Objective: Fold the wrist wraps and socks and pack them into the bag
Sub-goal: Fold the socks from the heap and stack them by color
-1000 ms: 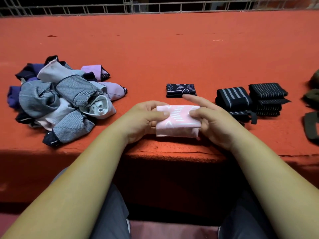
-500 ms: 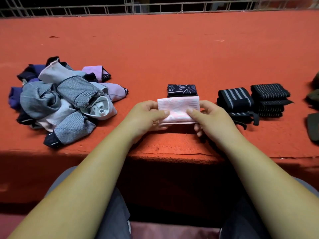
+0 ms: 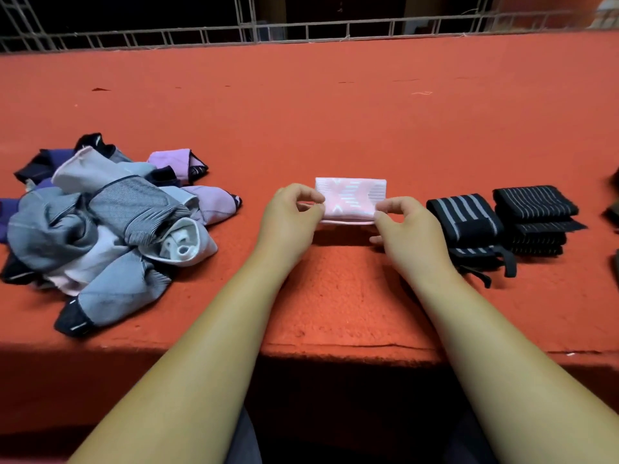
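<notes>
A folded pink sock [image 3: 351,199] with a pale pattern sits in the middle of the red surface [image 3: 335,122]. My left hand [image 3: 288,219] pinches its left edge and my right hand [image 3: 405,229] pinches its lower right corner. The folded black patterned sock seen earlier is hidden under the pink one. A heap of unfolded grey, lilac and dark socks [image 3: 110,229] lies to the left. Two stacks of folded black striped wrist wraps [image 3: 464,222] [image 3: 536,216] stand to the right. No bag is in view.
Dark olive items [image 3: 614,209] are cut off by the right edge. A metal railing [image 3: 301,28] runs along the back of the surface. The surface's front edge [image 3: 335,349] drops off just above my lap.
Both hands have carried the folded pink sock away from me and set it over the folded black sock, which is now covered.
</notes>
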